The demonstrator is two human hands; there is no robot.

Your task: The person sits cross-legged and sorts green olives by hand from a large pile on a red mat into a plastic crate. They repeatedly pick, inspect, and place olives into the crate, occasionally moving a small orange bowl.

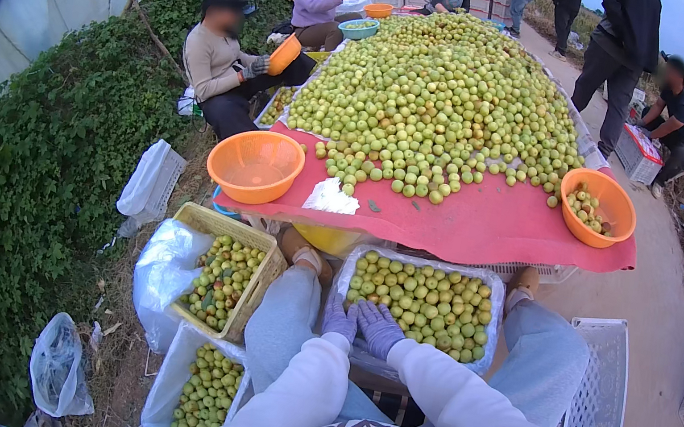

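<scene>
A crate (487, 294) lined with clear plastic sits between my feet, filled with small round yellow-green fruit (422, 299) that look like jujubes. My left hand (341, 318), in a light purple glove, rests at the crate's near left corner with its fingers stretched forward. Close beside it, my right hand (378, 329), gloved alike, lies flat with fingers extended over the edge of the fruit. Neither hand appears to grip a fruit. Just beyond the crate, a large heap of the same fruit (448, 95) covers a table with a red cloth (447, 231).
Orange bowls (255, 167) (598, 208) stand at the table's near corners, the right one holding fruit. At my left are a yellow crate (259, 277) and a white lined crate (168, 374), both with fruit. A white crate (600, 383) leans at my right. Several people work around the table.
</scene>
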